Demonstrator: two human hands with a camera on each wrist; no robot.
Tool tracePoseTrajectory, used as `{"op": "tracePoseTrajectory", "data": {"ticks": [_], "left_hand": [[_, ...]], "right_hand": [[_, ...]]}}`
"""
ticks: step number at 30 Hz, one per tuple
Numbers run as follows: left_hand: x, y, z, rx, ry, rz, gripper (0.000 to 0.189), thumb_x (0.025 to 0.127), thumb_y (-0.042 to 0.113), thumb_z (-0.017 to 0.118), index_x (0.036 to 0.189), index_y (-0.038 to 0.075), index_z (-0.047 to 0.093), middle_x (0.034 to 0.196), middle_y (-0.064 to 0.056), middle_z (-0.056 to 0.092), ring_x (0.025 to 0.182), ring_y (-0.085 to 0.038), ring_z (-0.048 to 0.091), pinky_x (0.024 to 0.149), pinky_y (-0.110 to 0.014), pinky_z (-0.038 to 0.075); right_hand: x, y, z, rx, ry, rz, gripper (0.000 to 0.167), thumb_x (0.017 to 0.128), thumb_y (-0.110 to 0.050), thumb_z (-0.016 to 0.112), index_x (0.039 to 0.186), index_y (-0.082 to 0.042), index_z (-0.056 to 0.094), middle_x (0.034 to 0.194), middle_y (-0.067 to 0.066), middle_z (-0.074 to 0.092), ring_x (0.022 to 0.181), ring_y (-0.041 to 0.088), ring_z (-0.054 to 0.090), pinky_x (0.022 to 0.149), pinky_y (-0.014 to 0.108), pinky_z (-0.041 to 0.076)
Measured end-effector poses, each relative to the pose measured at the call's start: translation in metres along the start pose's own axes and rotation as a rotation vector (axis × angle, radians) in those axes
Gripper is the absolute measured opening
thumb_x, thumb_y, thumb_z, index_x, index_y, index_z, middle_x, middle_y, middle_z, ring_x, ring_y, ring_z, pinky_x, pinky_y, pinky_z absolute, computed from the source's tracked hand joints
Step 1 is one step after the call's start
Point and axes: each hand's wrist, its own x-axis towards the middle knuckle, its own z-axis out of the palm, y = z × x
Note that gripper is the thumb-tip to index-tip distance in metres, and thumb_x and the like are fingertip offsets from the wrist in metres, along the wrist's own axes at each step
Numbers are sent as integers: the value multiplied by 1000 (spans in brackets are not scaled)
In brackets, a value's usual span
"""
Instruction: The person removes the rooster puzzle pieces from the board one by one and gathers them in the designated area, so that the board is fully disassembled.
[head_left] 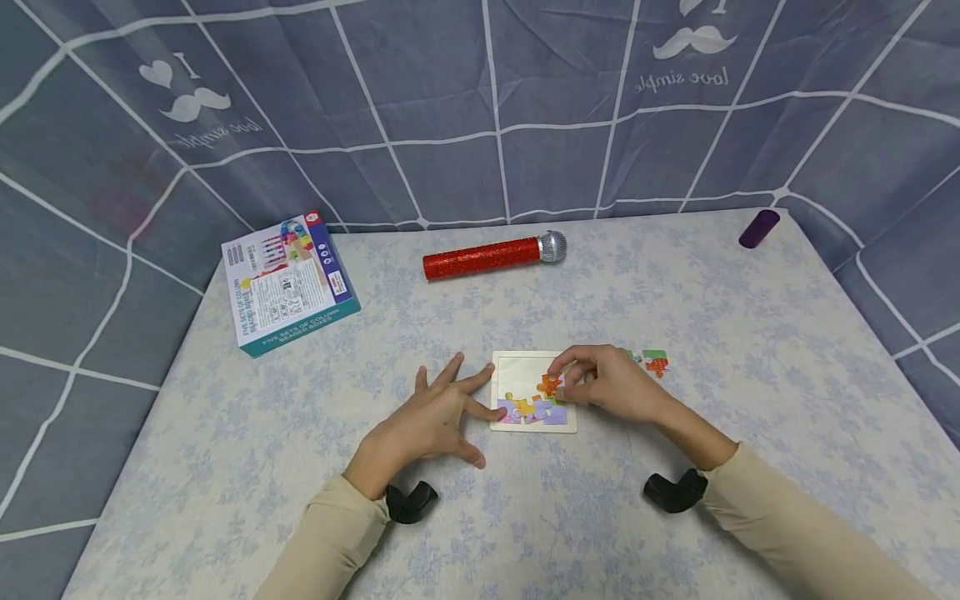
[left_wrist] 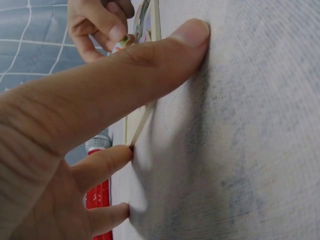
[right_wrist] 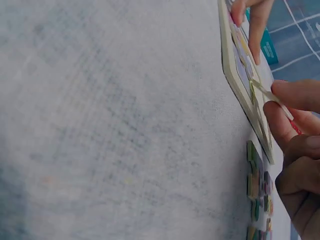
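A small jigsaw board (head_left: 517,369) with a pale raised rim lies flat between the hands. Purple and yellow pieces (head_left: 534,410) fill its lower part, while the upper part shows bare backing. My right hand (head_left: 618,385) pinches an orange jigsaw piece (head_left: 549,385) between thumb and finger, over the board's right side. In the right wrist view that jigsaw piece (right_wrist: 272,97) is tilted, its lower end right at the board. My left hand (head_left: 429,418) is spread wide, with fingertips at the board's left edge and one on its lower left corner. Its thumb (left_wrist: 192,34) rests on the tablecloth.
Several loose jigsaw pieces (head_left: 656,362) lie right of the board, partly behind the right hand. Farther back are a red glittery microphone (head_left: 483,258), a boxed toy set (head_left: 288,287) at left and a purple cylinder (head_left: 760,228) at right. A grey-blue curtain (head_left: 442,100) hangs behind the table.
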Motion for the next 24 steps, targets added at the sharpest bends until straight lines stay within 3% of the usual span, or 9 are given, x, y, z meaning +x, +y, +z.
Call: {"op": "tracePoseTrajectory", "data": {"ticks": [7,13,18,24], "left_hand": [[0,1,0,-4,-2,-1,63,59,30,95,118,27,73,158,-3,32,149,-41,2,104,-77,0],[-1,2,-1,-6,1,0,63,59,29,95,118,26,73,158,-3,32,149,-40,1,104,-77,-1],[-1,1,0,-6,3,6,65,58,29,95,119,25,73,158,-4,32,149,-40,3,104,-77,0],[-2,0,0,0,6,14,65,58,30,95,119,25,73,157,-4,33,148,-41,4,104,-77,1]], "right_hand": [[-9,5,-7,58,81,82,26,83,-12,77,108,-8,71,82,2,70,63,12,51,55,22,38],[-26,9,-21,63,128,166,27,85,-19,77,110,-11,71,84,2,73,68,15,55,57,24,41],[-46,21,-36,101,146,244,38,86,-29,76,117,-8,70,90,4,74,81,16,63,68,25,47],[-71,37,-55,89,191,287,42,89,-34,73,121,-7,68,98,3,75,92,5,65,75,22,47]]}}
